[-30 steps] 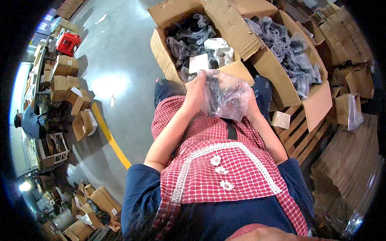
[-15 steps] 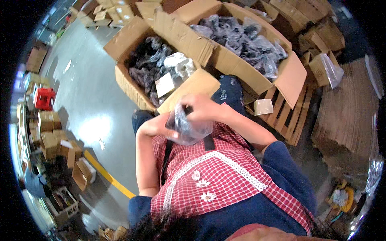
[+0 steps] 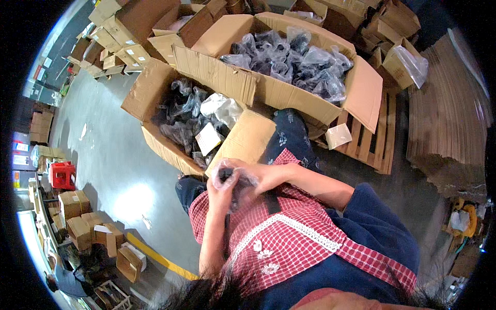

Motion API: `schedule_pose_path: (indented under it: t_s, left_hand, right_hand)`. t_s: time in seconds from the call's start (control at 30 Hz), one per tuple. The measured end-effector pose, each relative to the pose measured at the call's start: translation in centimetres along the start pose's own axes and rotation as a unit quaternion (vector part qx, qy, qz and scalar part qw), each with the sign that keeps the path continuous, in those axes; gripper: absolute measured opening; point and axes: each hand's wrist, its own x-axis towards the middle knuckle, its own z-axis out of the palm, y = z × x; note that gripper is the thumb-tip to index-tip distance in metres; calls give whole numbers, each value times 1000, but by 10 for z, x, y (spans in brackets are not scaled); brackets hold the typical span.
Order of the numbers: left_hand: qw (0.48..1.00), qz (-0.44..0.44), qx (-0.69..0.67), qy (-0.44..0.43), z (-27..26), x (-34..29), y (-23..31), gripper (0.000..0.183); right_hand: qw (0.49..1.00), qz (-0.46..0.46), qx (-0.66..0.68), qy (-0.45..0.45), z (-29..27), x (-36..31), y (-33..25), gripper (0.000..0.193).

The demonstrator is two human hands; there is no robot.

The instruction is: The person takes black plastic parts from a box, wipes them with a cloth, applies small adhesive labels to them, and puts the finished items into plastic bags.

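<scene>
A clear plastic bag [image 3: 239, 197] with something dark in it is held over my lap, in front of the red checked apron. On its left side my left hand [image 3: 222, 192] is closed on the bag, thumb up near its top. From the right, my right hand [image 3: 269, 176] grips the bag's upper part, its fingers bent round the film. What the dark thing inside is, I cannot make out. Just beyond my hands stands an open carton [image 3: 170, 150] of dark bagged items, with a white card [image 3: 207, 138] and a white bag [image 3: 219, 107] on top.
A larger open carton [image 3: 305, 98] full of bagged dark items stands on a wooden pallet [image 3: 385, 139]. A small paper square [image 3: 338, 136] lies by it. Flattened cardboard is stacked [image 3: 444, 113] at the right. A red crate [image 3: 62, 174] and small boxes line the left.
My hands have turned the bag, and my left hand has moved higher up it. The dark contents now show near the top. The view has shifted, with more of the far boxes visible.
</scene>
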Motion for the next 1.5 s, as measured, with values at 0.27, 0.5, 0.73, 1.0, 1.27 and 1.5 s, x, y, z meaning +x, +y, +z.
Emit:
schedule_pose_path:
  t_s: [0.27,0.5,0.73,1.0,1.27,1.5]
  left_hand:
    - [844,309,438,-4,33,3,23,41]
    - [905,292,287,116,8,32,35,48]
    - [959,66,215,170,-63,21,-53,48]
    - [925,9,372,76,-67,19,-83,36]
    - [945,-53,314,73,-60,17,-82,31]
    - [916,66,390,73,-62,20,-100,35]
  right_hand:
    - [958,118,-259,36,-42,6,4,48]
    - [872,74,-340,345,-135,-1,-43,39]
    - [684,135,-408,589,-308,-53,-92,49]
    - [628,332,-490,506,-356,-53,-20,36]
    - [713,115,59,689,-379,-91,19,42]
    - [618,331,-433,567,-374,-107,0,37]
